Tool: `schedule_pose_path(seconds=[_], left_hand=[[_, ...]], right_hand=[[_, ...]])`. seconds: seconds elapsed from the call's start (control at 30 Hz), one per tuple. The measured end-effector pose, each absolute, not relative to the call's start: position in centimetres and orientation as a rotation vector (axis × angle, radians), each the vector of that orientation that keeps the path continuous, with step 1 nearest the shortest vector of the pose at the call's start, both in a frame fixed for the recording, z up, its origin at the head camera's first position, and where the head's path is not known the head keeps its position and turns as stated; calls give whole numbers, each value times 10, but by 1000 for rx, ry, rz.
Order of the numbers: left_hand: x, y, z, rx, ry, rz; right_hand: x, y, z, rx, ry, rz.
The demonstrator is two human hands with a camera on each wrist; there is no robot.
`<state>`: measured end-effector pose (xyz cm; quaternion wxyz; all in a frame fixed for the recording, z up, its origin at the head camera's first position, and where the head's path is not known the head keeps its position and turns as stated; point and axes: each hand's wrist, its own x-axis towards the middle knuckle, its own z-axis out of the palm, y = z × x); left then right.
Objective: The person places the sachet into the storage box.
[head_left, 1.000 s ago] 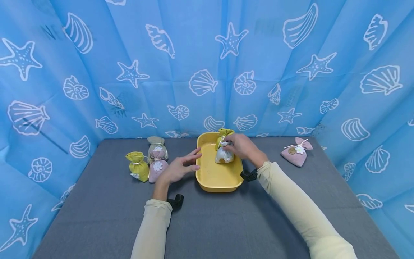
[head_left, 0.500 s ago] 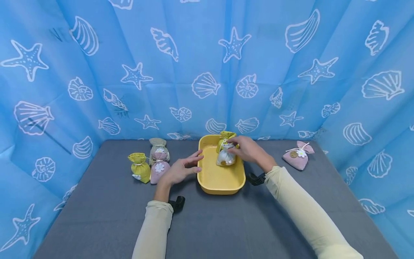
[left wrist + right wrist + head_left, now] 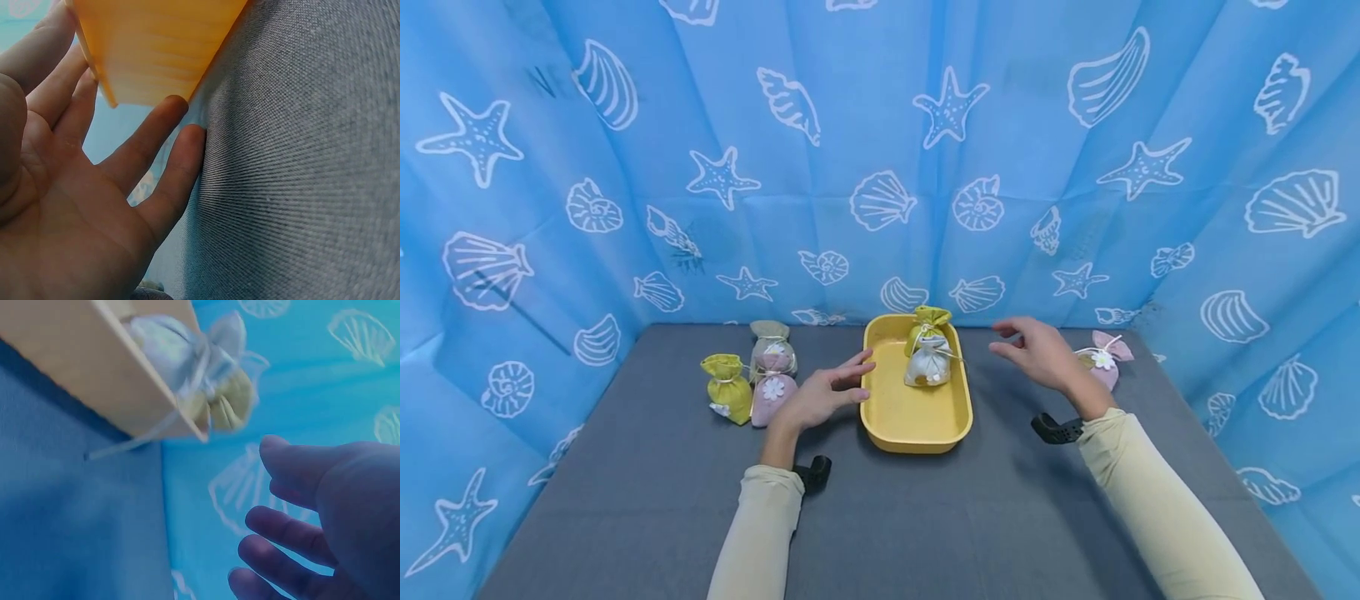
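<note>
A yellow plastic tray (image 3: 898, 417) stands near the back of the table. Inside it, towards the back right, a white drawstring pouch (image 3: 927, 363) leans in front of a yellow-green pouch (image 3: 931, 321); the white one's cord hangs over the right rim. My left hand (image 3: 823, 398) is at the tray's left side, its fingers spread and touching the rim, as the left wrist view also shows. To the right of the tray, my right hand (image 3: 1037, 354) is in the air with relaxed fingers and nothing in it. It partly covers a pink pouch (image 3: 1105, 360) with a white flower.
Left of the tray stand a yellow-green pouch (image 3: 728, 390), a beige pouch (image 3: 769, 333) and a pink pouch (image 3: 772, 400), close together. Grey cloth covers the table (image 3: 910, 525). A blue curtain (image 3: 820, 183) with shell prints hangs behind and along both sides.
My right hand has let go of the white pouch, which now sits in the tray, and has moved right towards the pink pouch. The left hand stays at the tray's rim.
</note>
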<state>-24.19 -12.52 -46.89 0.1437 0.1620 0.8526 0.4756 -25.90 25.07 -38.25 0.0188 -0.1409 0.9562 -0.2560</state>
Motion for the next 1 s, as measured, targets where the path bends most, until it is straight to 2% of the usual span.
schedule_pose_path(seconds=[0.23,0.43,0.83,1.0], left_hand=[[-243,-122,-471,472,2452,1376],[-244,-128,-476,491,2441,1409],[-244,-126,-473,484,2427,1410],[-243,-126,-475,478,2422,1415]], right_hand=[[-243,298,-382,-307,3016,-820],[-244,336,-393,-241,3092,-784],[-245,387,-423,336,3046,-784],[-247,397,-433,457,2964,-776]])
